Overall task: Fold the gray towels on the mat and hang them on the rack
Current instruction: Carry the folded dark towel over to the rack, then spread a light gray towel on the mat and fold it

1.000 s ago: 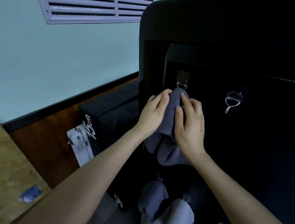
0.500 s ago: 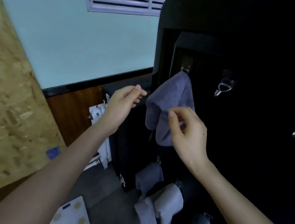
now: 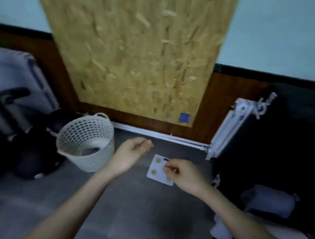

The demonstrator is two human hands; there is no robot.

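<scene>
Left hand [image 3: 130,155], right hand [image 3: 184,176] off towel | gray floor [image 3: 144,213] | basket [image 3: 86,143], perhaps scale [image 3: 155,168]

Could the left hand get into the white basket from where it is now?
Probably yes: the left hand holds nothing and hovers just beside the white basket, whose open top is uncovered, with nothing between them.

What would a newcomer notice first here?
A big chipboard panel stands against the wall, top centre. Below it the left hand and right hand hover empty, the right over a white scale. A white basket sits left of them; gray towels show lower right.
</scene>
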